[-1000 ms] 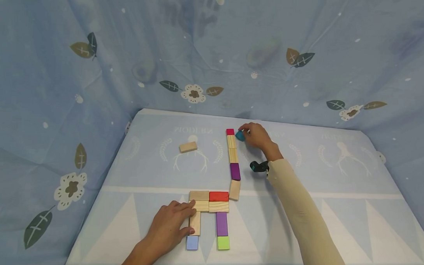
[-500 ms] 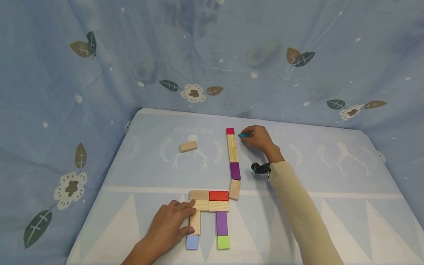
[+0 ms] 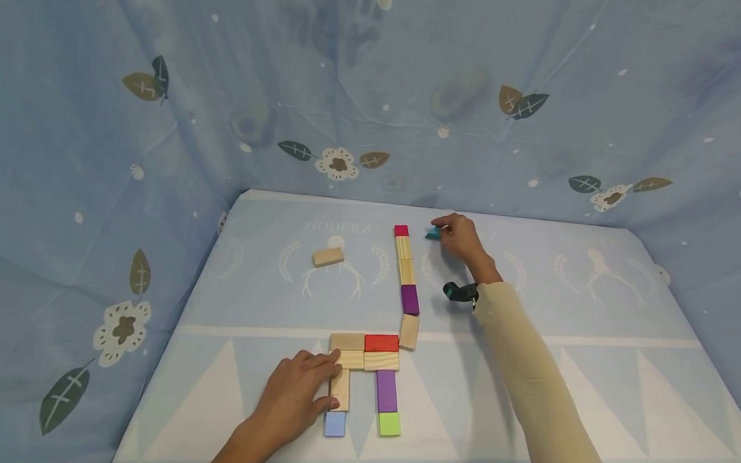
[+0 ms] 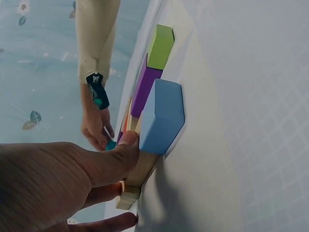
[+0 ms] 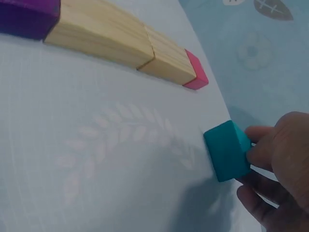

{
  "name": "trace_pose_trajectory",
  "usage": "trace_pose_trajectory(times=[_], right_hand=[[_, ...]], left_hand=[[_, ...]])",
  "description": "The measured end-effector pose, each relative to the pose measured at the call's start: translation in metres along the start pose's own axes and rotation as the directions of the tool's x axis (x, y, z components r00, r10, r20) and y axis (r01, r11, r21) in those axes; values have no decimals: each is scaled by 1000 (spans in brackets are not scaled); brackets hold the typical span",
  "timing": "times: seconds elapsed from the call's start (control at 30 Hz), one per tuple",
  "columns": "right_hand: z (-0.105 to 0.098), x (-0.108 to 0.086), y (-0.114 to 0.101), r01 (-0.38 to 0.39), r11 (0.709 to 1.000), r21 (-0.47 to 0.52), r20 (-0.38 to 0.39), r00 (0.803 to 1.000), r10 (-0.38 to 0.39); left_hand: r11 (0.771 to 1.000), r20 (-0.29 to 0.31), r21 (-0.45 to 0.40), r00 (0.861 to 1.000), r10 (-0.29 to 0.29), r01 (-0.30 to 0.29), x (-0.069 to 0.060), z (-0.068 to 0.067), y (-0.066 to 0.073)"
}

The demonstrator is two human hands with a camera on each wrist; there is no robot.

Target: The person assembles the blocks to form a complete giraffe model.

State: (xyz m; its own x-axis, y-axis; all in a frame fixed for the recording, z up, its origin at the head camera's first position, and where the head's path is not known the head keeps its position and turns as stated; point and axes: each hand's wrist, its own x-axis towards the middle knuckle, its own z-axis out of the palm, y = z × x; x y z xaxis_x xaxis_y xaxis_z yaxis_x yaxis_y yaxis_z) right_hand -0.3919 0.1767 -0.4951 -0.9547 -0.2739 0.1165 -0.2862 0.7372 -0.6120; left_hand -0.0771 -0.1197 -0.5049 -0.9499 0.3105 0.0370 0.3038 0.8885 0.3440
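Near the far edge of the table my right hand (image 3: 462, 238) pinches a teal triangular block (image 5: 226, 151) between thumb and fingers, to the right of the red cube (image 3: 402, 230) and apart from it. My left hand (image 3: 297, 392) rests at the left side of the block figure. Its thumb touches the plain upright block (image 3: 340, 387) just above the light blue block (image 4: 161, 116), and its index fingertip lies on a pale horizontal block (image 3: 354, 360). A red block (image 3: 381, 343), a purple block (image 3: 386, 390) and a green block (image 3: 389, 424) belong to the same flat layout.
A line of blocks, with a dark purple block (image 3: 409, 299) in it, runs from the figure's upper right corner to the red cube. One loose wooden block (image 3: 328, 257) lies to the left. Patterned blue cloth (image 3: 375, 109) hangs behind the table (image 3: 253, 255).
My right hand has shifted slightly to the right, away from the red cube, and the teal block has turned in its fingers. The left hand has stayed in place.
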Motion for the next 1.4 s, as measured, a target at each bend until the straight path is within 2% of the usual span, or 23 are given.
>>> trace_pose_trajectory(times=[0.2,0.33,0.43,0.57,0.87,1.1,1.4], right_hand=[[7,1,-1,-7,1000,-28,-11,1000,7],[17,6,-1,41,997,-59,-62,997,-44],[23,10,-5,82,996,-36,-100,991,-85],[30,13,-12,103,995,11,-115,988,-101],[38,16,-19,113,992,49,-117,987,-107],[39,15,-20,101,993,58,-73,993,-97],[39,13,-23,96,993,63,-53,994,-93]], left_hand=[[1000,-9,-5,1000,14,-14,0,0,0],[1000,-7,6,1000,6,-6,0,0,-1],[1000,-7,12,1000,5,-5,0,0,-1],[1000,-14,21,1000,10,-10,0,1,-1],[1000,-18,19,1000,6,-5,-1,2,-1],[1000,-31,15,999,11,-10,0,2,-1],[1000,-34,14,999,18,-18,-1,1,-1]])
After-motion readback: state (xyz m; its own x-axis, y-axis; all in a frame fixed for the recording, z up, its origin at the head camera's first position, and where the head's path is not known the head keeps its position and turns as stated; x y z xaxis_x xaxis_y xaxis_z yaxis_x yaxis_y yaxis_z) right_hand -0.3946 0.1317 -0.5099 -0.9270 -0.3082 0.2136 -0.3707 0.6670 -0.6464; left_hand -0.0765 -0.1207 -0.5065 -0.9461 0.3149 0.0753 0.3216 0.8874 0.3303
